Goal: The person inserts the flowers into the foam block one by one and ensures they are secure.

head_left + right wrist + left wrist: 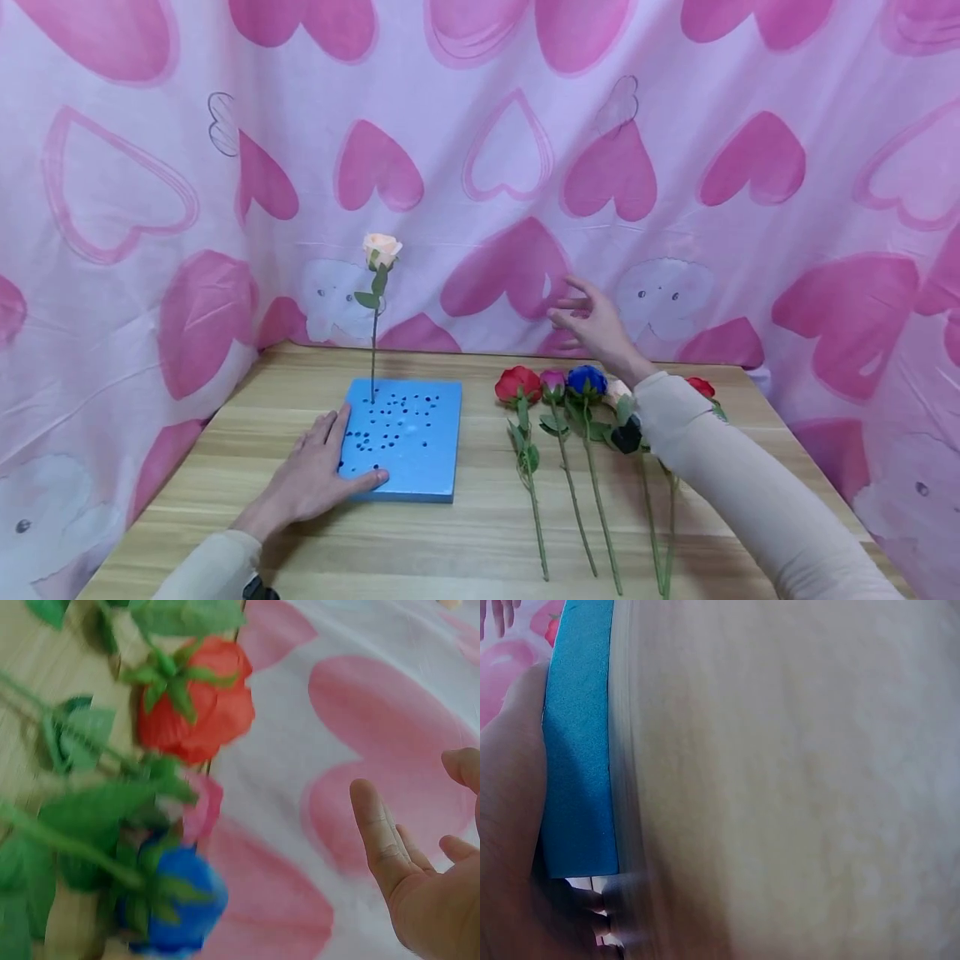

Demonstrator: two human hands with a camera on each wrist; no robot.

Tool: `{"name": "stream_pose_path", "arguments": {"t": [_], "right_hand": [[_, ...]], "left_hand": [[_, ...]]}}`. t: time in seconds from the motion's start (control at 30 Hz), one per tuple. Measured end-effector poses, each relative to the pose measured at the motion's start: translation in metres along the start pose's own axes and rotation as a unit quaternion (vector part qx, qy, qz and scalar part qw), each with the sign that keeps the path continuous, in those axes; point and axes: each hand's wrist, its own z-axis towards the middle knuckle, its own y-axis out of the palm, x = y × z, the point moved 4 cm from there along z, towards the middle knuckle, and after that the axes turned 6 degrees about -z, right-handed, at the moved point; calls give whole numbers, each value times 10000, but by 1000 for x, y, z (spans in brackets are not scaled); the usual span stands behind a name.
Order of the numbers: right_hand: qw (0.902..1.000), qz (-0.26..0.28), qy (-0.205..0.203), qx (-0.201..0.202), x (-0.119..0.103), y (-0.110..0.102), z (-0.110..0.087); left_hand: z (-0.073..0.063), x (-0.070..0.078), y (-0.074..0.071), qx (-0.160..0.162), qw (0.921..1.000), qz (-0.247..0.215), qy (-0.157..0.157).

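A blue foam block [431,467] dotted with small holes lies on the table's left part. One cream rose [382,248] stands upright in it near the far left corner. My left hand [311,479] rests against the block's left side, its straight fingers along that edge and the thumb spread over the near part. In the left wrist view the block's side [577,765] shows next to this hand. Raised above the far side of the table, my right hand [592,325] holds nothing; its fingers are spread in the right wrist view, apart from the flowers.
Several loose roses lie on the right: a red rose [517,384], a purple-pink rose [552,383], a blue rose [587,381], a pale rose [617,392] and another red rose [701,386]. My right forearm partly covers them. A heart-patterned curtain [510,275] hangs behind the wooden table [405,550].
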Motion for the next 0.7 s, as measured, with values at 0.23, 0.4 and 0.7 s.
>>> {"name": "stream_pose_path", "arguments": {"t": [0.23, 0.4, 0.7], "right_hand": [[9997, 12, 225, 65, 7, -36, -14], [9992, -160, 346, 98, 12, -62, -26], [9941, -909, 493, 335, 27, -108, -52]], "left_hand": [[0, -1, 0, -71, 9999, -24, -71], [1, -2, -1, -112, 9999, 21, -84], [1, -1, -2, -249, 9996, -4, -152]]}}
